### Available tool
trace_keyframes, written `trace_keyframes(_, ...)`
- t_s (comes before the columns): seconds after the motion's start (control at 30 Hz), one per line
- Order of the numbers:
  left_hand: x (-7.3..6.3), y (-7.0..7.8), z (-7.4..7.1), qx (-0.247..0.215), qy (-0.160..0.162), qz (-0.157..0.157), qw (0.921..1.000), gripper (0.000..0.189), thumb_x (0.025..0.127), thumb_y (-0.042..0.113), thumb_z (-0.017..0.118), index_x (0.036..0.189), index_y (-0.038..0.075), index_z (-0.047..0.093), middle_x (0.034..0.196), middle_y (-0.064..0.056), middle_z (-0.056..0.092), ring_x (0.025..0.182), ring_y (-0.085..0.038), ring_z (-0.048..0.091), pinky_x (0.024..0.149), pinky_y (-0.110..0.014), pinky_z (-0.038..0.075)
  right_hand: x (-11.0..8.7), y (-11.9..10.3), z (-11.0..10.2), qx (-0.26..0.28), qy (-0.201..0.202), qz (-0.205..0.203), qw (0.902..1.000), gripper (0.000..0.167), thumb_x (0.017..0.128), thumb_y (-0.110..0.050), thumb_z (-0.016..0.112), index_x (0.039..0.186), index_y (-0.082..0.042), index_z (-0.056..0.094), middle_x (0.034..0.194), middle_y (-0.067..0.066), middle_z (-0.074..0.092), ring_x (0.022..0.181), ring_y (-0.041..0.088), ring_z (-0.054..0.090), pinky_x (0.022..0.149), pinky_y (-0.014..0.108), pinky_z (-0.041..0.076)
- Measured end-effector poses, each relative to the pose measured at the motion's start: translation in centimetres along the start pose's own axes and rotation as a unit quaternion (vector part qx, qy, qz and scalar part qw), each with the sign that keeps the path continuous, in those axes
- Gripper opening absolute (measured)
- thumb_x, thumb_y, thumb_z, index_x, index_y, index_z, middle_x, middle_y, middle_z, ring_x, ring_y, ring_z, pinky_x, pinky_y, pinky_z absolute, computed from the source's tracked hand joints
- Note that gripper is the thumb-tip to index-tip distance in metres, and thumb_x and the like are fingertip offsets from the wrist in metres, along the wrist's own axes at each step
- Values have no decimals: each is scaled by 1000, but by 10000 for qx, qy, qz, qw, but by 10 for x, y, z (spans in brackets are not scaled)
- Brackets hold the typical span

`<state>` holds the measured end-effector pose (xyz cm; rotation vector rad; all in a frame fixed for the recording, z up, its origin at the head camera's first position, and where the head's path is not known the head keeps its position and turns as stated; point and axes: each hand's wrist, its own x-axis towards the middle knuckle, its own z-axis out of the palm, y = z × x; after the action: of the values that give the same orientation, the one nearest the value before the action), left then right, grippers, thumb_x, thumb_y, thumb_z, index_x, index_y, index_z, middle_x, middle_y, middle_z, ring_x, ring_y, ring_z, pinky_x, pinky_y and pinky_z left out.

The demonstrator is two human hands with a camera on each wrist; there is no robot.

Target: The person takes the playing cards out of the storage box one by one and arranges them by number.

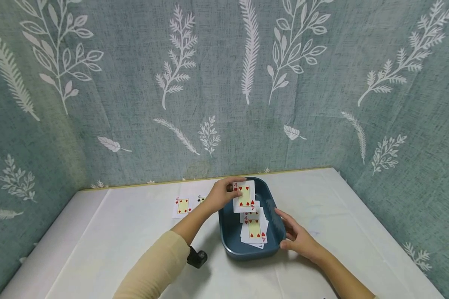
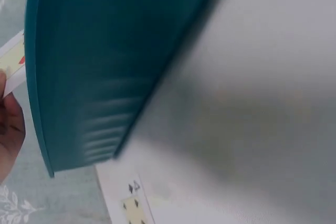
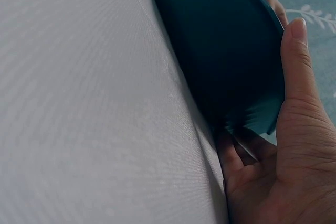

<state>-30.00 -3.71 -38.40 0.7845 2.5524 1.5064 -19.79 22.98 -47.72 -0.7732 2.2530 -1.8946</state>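
Note:
Above the far part of a dark blue plastic bin [image 1: 230, 238], my left hand [image 1: 220, 195] pinches a four of hearts playing card [image 1: 244, 203], its face showing. Inside the bin lies a loose pile of cards, with another four of hearts [image 1: 254, 229] near the top. My right hand [image 1: 298, 238] holds the bin's near right side, its thumb by the rim and its fingers bent against the outer wall, as the right wrist view shows. In the left wrist view the bin's wall [image 2: 105, 51] covers much of the frame, and the card [image 2: 13, 61] shows only partly.
A four of diamonds [image 1: 181, 207] lies face up on the white-covered table [image 1: 108, 241], left of the bin. Beside it a four of spades [image 1: 202, 199] is partly hidden behind my left arm. Patterned green-grey cloth [image 1: 224, 83] hangs along the back and sides.

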Motion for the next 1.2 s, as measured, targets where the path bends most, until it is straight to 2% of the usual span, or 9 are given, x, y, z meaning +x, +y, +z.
trace_keyframes(0.13, -6, -2, -6, -165, -23, 54, 9998, 41, 88, 4, 64, 128, 11, 59, 107, -13, 66, 77, -14, 60, 68, -29, 50, -1, 0, 0, 2, -8, 42, 10000, 90, 83, -41, 71, 151, -10, 20, 144, 34, 28, 124, 18, 47, 95, 16, 41)
trace_keyframes(0.3, -13, -3, -11, -336, 38, 60, 9994, 42, 88, 5, 64, 129, 9, 58, 108, -14, 65, 76, -14, 58, 66, -26, 48, -1, -2, -1, 18, 51, 218, 9997, 90, 82, -40, 72, 151, -13, 20, 146, 32, 28, 125, 33, 44, 94, 17, 42)
trace_keyframes(0.43, -20, -4, -15, -403, 256, 14, 9989, 44, 87, 5, 65, 131, 6, 57, 105, -17, 62, 72, -16, 50, 62, -24, 41, -1, -4, 0, -9, 88, 316, 9995, 90, 81, -40, 73, 151, -17, 21, 147, 29, 28, 126, 41, 40, 94, 16, 42)
trace_keyframes(0.6, -27, -3, -23, -432, 698, -106, 9966, 42, 88, 3, 65, 129, 7, 58, 121, -15, 58, 72, -16, 49, 61, -24, 41, -1, -4, 2, -53, 61, 239, 9997, 90, 81, -40, 73, 151, -16, 21, 147, 30, 28, 126, 44, 39, 94, 15, 41)
trace_keyframes(0.7, -29, -6, -30, -403, 885, -213, 9950, 41, 88, 4, 65, 128, 9, 60, 108, -12, 60, 66, -13, 46, 57, -23, 39, -1, -4, 1, -72, 52, 234, 9997, 90, 82, -40, 72, 151, -15, 21, 147, 31, 27, 127, 44, 39, 94, 15, 41)
trace_keyframes(0.8, -31, -11, -38, -494, 966, -291, 9937, 40, 88, 4, 65, 127, 11, 61, 85, -10, 55, 59, -11, 38, 52, -22, 34, -2, -4, 1, -69, 73, 299, 9995, 90, 82, -40, 72, 151, -15, 21, 147, 31, 27, 127, 43, 39, 94, 15, 41)
trace_keyframes(0.83, -33, -12, -40, -518, 997, -306, 9932, 40, 88, 4, 65, 127, 13, 62, 84, -7, 54, 59, -11, 38, 52, -21, 34, -2, -5, 1, -63, 81, 325, 9994, 90, 82, -40, 73, 151, -15, 21, 147, 31, 27, 127, 43, 39, 94, 15, 41)
trace_keyframes(1.07, -44, -19, -56, -693, 1047, -532, 9907, 42, 89, 2, 63, 129, 12, 59, 111, -16, 62, 76, -11, 57, 62, -20, 46, -2, -5, 1, -134, 130, 329, 9993, 91, 81, -43, 72, 151, -13, 21, 146, 31, 28, 126, 46, 39, 93, 14, 41)
trace_keyframes(1.2, -52, -24, -67, -528, 1089, -591, 9909, 42, 90, 3, 62, 130, 13, 59, 119, -15, 59, 78, -16, 54, 61, -20, 43, -2, -5, 2, -141, 136, 322, 9993, 91, 81, -42, 72, 151, -13, 21, 147, 31, 28, 126, 45, 39, 93, 14, 41)
